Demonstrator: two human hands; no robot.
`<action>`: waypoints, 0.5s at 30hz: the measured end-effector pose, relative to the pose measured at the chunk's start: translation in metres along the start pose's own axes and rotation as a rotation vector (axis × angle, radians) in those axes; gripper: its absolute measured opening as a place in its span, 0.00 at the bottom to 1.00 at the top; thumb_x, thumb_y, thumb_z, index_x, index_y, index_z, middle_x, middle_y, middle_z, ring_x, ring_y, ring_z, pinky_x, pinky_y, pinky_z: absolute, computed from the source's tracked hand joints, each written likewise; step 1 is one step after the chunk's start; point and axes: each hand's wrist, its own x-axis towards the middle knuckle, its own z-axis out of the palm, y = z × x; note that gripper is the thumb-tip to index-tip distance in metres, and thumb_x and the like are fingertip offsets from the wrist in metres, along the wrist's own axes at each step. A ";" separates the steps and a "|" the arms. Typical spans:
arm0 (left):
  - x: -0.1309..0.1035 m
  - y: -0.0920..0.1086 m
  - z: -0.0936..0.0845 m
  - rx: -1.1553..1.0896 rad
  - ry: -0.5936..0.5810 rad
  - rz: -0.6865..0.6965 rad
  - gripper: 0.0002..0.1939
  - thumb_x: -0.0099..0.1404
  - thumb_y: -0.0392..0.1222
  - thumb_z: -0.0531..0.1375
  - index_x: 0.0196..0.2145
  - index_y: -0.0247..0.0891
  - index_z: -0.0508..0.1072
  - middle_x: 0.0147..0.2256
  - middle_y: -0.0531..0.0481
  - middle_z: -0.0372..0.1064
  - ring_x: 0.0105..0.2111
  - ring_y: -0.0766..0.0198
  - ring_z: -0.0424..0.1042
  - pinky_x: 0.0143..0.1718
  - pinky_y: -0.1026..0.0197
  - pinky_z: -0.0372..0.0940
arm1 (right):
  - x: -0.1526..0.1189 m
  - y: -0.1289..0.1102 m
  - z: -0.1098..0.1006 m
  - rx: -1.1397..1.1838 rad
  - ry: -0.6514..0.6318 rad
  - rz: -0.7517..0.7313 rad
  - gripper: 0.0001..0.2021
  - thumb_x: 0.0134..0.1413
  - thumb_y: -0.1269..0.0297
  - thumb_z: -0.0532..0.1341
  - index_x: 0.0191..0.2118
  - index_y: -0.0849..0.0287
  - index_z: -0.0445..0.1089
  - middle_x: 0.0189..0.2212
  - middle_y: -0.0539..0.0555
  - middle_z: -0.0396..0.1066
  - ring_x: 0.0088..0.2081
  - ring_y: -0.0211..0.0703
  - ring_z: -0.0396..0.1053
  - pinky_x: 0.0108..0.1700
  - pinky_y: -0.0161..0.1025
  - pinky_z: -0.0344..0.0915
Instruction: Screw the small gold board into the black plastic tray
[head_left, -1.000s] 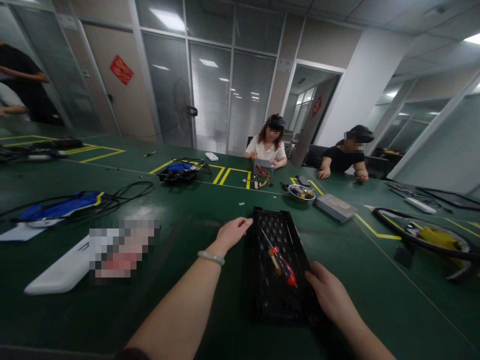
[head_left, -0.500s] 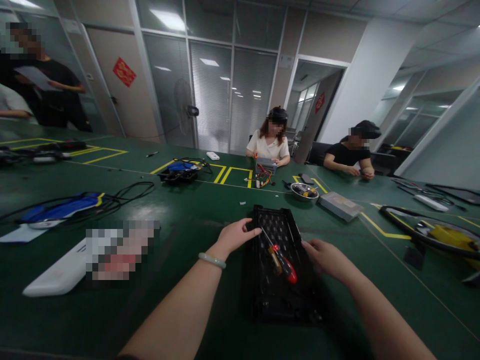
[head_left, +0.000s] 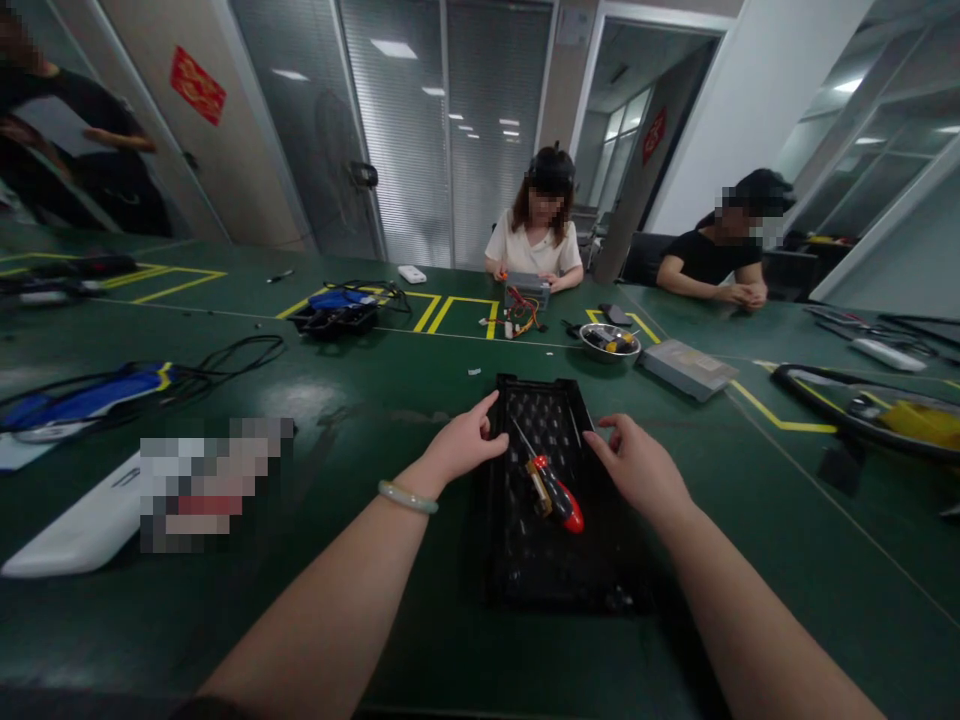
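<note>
You get a dim view: small white light spots shine on the tall grey glass wall, the flat green tabletop has a pale glare, and the edges look stretched.

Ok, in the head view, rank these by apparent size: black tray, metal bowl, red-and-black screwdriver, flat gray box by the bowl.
1. Black tray
2. Flat gray box
3. Metal bowl and red-and-black screwdriver: unsure; the screwdriver looks longer but thinner and lies nearer the camera.
</note>
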 end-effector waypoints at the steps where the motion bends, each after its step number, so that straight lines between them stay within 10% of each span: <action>1: 0.000 0.001 0.000 -0.003 0.004 0.006 0.45 0.62 0.53 0.59 0.71 0.43 0.46 0.28 0.58 0.62 0.26 0.67 0.62 0.30 0.64 0.56 | -0.004 -0.006 -0.003 -0.002 0.010 -0.041 0.19 0.64 0.46 0.53 0.48 0.55 0.68 0.35 0.53 0.72 0.36 0.44 0.69 0.37 0.39 0.58; 7: -0.001 0.000 -0.001 0.011 0.050 0.009 0.39 0.62 0.49 0.59 0.69 0.43 0.52 0.26 0.59 0.60 0.25 0.68 0.60 0.28 0.64 0.54 | -0.035 -0.036 0.001 -0.055 -0.163 -0.520 0.20 0.57 0.51 0.64 0.52 0.54 0.68 0.42 0.53 0.74 0.43 0.47 0.70 0.45 0.43 0.62; 15: -0.001 0.004 -0.006 0.057 0.077 0.020 0.29 0.64 0.51 0.58 0.62 0.44 0.64 0.27 0.56 0.61 0.27 0.66 0.62 0.31 0.63 0.56 | -0.029 -0.032 0.010 -0.128 -0.110 -0.448 0.21 0.63 0.59 0.56 0.61 0.52 0.64 0.48 0.56 0.73 0.48 0.50 0.70 0.52 0.50 0.62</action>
